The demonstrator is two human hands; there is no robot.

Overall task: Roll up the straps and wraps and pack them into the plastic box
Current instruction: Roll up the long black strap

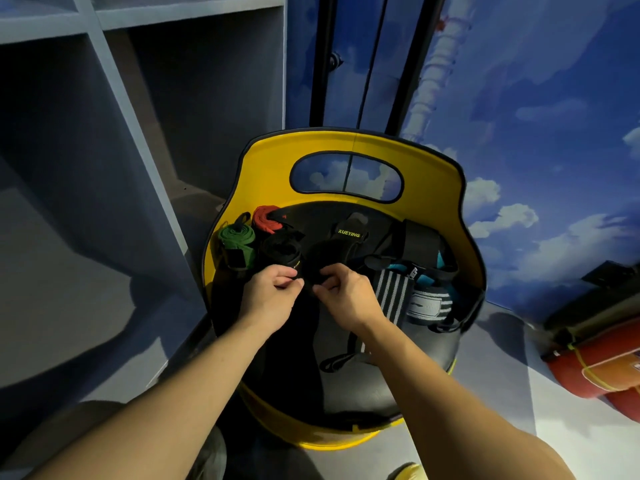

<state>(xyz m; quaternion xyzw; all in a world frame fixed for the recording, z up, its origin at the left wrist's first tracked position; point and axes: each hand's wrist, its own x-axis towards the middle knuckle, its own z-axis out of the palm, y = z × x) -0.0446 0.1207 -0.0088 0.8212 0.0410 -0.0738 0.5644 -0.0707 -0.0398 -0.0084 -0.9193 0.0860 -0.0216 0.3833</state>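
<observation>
On the black seat of a yellow chair (433, 188) lie several straps and wraps. My left hand (270, 292) and my right hand (346, 292) both pinch a black strap (320, 258) between them at mid-seat. A rolled green wrap (239, 242), a rolled red wrap (265, 218) and a rolled black wrap (280, 251) sit at the left. A black strap labelled XUEYING (349, 233) lies behind my hands. A grey striped wrap (394, 292) and black and teal straps (426, 258) lie at the right. No plastic box is in view.
Grey-blue open shelving (104, 133) stands at the left. A wall painted with sky and clouds (536, 116) is behind and to the right. A red rolled mat with a yellow band (595, 368) lies on the floor at the right.
</observation>
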